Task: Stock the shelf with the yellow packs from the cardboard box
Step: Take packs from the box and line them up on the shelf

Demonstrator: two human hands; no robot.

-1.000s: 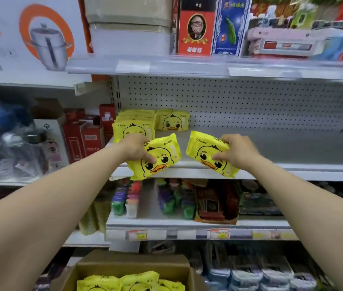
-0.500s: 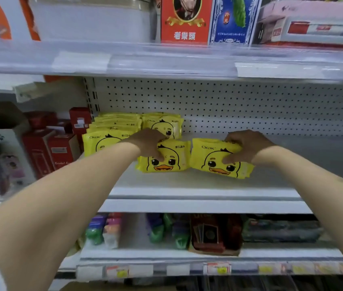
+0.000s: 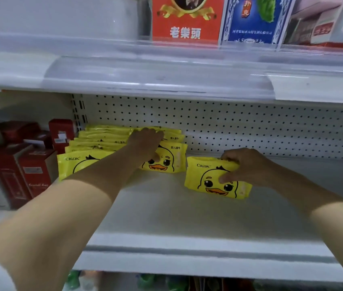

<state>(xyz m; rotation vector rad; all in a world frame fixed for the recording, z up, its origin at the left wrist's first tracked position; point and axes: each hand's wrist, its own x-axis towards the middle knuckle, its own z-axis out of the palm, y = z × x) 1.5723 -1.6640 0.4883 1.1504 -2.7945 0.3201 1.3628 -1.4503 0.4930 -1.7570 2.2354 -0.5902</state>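
To the left of the packs stand four red cartons (image 3: 30, 173), and the pegboard (image 3: 250, 127) closes the shelf (image 3: 187, 217) behind. Two rows of yellow packs fill its left end. The left row (image 3: 72, 164) shows at least six, the second row (image 3: 166, 162) three. Your left grip (image 3: 145, 143) lies over the second row's tops with its thumb on the front pack; you cannot tell whether it pinches. Your right grip (image 3: 248, 166) clasps one lone pack (image 3: 206, 175), which stands just right of them.
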